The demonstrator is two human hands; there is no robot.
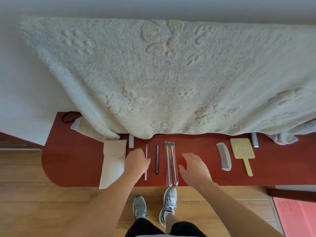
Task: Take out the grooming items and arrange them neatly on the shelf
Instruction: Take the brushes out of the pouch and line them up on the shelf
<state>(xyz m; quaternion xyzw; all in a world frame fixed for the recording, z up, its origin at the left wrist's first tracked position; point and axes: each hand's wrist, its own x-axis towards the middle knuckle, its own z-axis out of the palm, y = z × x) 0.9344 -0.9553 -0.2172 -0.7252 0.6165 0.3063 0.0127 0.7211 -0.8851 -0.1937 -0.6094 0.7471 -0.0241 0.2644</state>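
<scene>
The thin metal tool [146,161] is pinched by the curled left hand [136,162] at nine o'clock of the dark pencil [157,159]; the right hand [195,166] hovers spread, empty. It is best laid parallel on the shelf [196,144], evenly spaced.

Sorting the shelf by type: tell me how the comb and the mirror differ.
The comb is grey and curved with a row of teeth; the mirror is yellow, a patterned rectangle on a thin handle. The comb has no handle. The mirror reaches nearer the shelf edge. Both lie flat, side by side, lengthwise front to back.

cream towel [153,74], grey shoes [168,202], wooden floor [42,202]
</scene>
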